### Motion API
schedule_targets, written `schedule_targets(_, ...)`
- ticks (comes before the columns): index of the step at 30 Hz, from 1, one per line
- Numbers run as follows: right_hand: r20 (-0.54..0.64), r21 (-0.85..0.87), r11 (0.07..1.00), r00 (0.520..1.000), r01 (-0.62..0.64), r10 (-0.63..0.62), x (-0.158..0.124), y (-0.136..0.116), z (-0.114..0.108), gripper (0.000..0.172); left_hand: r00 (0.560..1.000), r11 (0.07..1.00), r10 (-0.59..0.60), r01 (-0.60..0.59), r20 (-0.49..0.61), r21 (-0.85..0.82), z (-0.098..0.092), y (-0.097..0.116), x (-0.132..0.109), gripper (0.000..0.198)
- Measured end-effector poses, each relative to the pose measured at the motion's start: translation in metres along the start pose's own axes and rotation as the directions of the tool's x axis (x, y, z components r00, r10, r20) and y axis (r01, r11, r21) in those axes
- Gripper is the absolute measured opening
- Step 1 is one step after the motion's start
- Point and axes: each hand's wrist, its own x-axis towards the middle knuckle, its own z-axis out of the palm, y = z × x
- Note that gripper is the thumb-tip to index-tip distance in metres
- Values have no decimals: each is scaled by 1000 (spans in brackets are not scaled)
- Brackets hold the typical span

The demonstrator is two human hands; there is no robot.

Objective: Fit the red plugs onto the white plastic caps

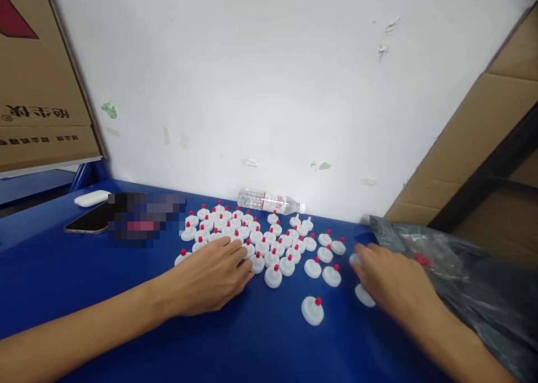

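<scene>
Arching over red-tipped caps (pixel 273 278) mid-frame, the left hand (pixel 213 273) faces the right hand (pixel 389 271) beside a grey bag (pixel 487 307), lower right (either's grip: can't tell)!

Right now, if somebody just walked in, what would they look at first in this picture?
Probably the crowd of mostly red-tipped white caps, bright mid-picture on the blue table. Next, the left hand at the crowd's near edge and the right hand beside the dark plastic bag. Behind the caps, a clear bottle lies on its side by the wall.
</scene>
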Motion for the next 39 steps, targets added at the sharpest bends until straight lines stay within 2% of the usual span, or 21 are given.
schedule_targets(3,-176,-38,999,984,-6,-1,0,1,-7,20,990,998,-56,52,-129,-33,-9,-3,2,30)
schedule_targets(5,-322,-17,1000,947,13,-18,0,-2,-10,22,973,994,-90,75,-214,-75,-16,-5,3,26)
schedule_targets(9,-513,123,964,847,237,-143,-4,-15,-14,25,925,975,-150,80,-348,-207,-22,-7,1,12)
schedule_targets(13,-648,140,843,692,520,-319,-14,-33,-19,31,914,961,-151,48,-375,-271,-22,-5,-2,22)
schedule_targets(15,-694,118,779,612,616,-379,-20,-40,-21,31,914,959,-136,24,-381,-282,-20,-2,-4,25)
schedule_targets(21,-771,136,638,486,758,-412,-33,-53,-21,26,906,942,-119,-26,-407,-333,-19,13,-5,29)
schedule_targets(24,-796,145,615,461,775,-393,-36,-55,-19,24,892,932,-120,-50,-435,-360,-20,20,-5,29)
schedule_targets(29,-814,134,591,428,795,-392,-39,-59,-22,28,907,895,-148,-47,-394,-443,-22,30,-5,23)
schedule_targets(34,-809,110,587,416,802,-416,-41,-64,-23,33,893,873,-200,-24,-403,-488,-23,35,-2,16)
schedule_targets(39,-815,96,577,397,811,-422,-42,-65,-25,31,897,861,-220,-6,-383,-509,-22,36,-1,15)
